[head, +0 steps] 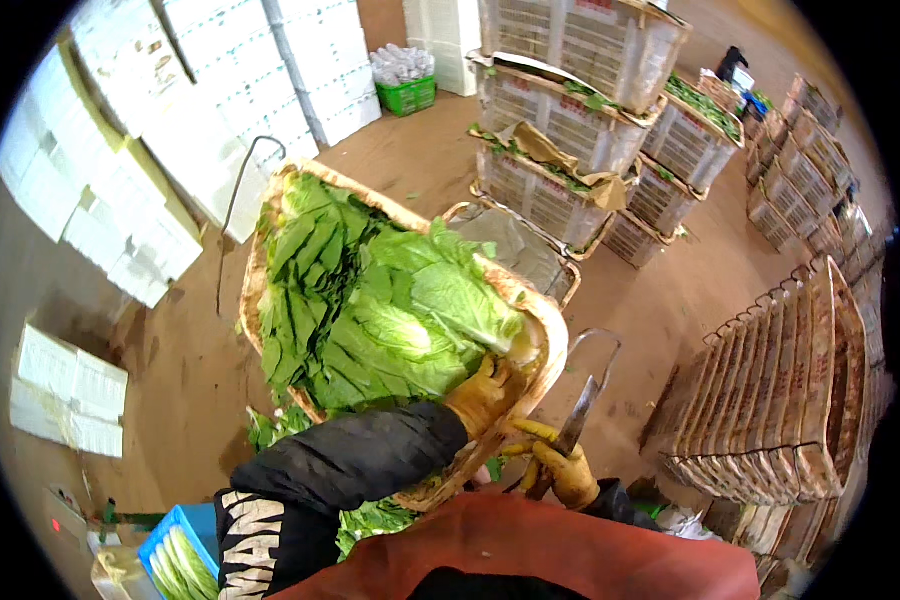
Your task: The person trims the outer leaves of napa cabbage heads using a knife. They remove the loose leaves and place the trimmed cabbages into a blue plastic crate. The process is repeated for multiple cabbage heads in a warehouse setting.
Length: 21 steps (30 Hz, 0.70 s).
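A large dirty plastic crate (553,330) stands tilted in front of me, with several leafy heads of Chinese cabbage (412,322) in it. My left hand (484,394), in a soiled yellow glove, reaches inside the crate's near right corner, beside the stem end of one head. Its fingers are partly hidden, so whether it grips anything is unclear. Outside that corner, my right hand (562,469), also gloved in yellow, holds a knife (579,420) with the blade pointing up and away from me.
Stacked crates of greens (551,150) stand ahead, a nested crate stack (765,390) at right. White foam boxes (247,97) line the left wall. A metal hook rod (236,195) leans by the crate's far left. A blue crate (199,525) of pale vegetables sits lower left.
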{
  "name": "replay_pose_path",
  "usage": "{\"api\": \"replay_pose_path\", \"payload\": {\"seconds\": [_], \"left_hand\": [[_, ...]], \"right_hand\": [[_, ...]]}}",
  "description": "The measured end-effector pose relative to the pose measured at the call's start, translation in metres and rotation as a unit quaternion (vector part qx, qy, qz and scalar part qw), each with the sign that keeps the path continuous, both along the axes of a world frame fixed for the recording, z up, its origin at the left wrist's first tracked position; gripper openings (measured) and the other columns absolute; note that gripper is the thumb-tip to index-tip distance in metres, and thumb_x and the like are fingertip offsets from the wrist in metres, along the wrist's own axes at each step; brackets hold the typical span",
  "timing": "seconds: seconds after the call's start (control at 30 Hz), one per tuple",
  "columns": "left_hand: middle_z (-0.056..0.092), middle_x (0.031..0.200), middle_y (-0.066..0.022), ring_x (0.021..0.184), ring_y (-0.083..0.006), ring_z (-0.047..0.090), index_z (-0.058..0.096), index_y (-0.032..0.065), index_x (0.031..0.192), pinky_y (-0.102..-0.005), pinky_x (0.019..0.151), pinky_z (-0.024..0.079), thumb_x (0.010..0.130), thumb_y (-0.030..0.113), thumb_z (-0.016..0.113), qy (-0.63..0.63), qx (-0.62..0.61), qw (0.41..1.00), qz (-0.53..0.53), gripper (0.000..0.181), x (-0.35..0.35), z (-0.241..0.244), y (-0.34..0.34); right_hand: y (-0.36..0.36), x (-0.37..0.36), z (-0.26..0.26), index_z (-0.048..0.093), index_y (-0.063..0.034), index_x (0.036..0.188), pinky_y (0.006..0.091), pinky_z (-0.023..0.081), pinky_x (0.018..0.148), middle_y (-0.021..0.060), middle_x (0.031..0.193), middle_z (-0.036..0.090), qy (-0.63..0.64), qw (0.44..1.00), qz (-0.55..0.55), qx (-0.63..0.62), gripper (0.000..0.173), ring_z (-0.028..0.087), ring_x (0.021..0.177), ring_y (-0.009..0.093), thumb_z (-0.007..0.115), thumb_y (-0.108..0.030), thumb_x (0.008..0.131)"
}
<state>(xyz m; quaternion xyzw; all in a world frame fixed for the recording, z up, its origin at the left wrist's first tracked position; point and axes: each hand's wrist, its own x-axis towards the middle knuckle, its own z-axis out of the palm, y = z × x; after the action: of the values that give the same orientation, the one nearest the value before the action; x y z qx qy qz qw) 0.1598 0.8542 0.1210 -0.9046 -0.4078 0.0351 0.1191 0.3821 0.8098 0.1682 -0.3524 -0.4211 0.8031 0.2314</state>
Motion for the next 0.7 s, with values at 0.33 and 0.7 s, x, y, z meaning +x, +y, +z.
{"api": "replay_pose_path", "payload": {"seconds": [0.33, 0.7], "left_hand": [[0.048, 0.135, -0.0142, 0.125, -0.0362, 0.046, 0.045, 0.0097, 0.136, -0.0507, 0.099, 0.040, 0.085, 0.035, 0.062, -0.037, 0.026, 0.998, 0.042, 0.059, -0.073, 0.097, -0.053], [0.034, 0.151, -0.0228, 0.138, -0.0405, 0.034, 0.018, 0.0095, 0.155, -0.0467, 0.115, 0.029, 0.066, 0.025, 0.083, -0.433, 0.054, 0.857, 0.273, 0.111, -0.173, 0.064, -0.070]], "right_hand": [[-0.006, -0.040, 0.038, 0.042, -0.0017, 0.144, 0.0271, 0.054, 0.071, 0.0143, 0.123, 0.063, -0.086, 0.982, -0.108, 0.127, 0.046, 0.066, 0.081, 0.015, 0.048, -0.002, 0.099], [0.063, -0.168, -0.018, 0.045, -0.0007, 0.141, 0.0305, 0.051, 0.081, 0.0120, 0.109, 0.068, -0.044, 0.939, -0.064, 0.336, 0.050, 0.065, 0.095, 0.018, 0.052, -0.003, 0.091]]}}
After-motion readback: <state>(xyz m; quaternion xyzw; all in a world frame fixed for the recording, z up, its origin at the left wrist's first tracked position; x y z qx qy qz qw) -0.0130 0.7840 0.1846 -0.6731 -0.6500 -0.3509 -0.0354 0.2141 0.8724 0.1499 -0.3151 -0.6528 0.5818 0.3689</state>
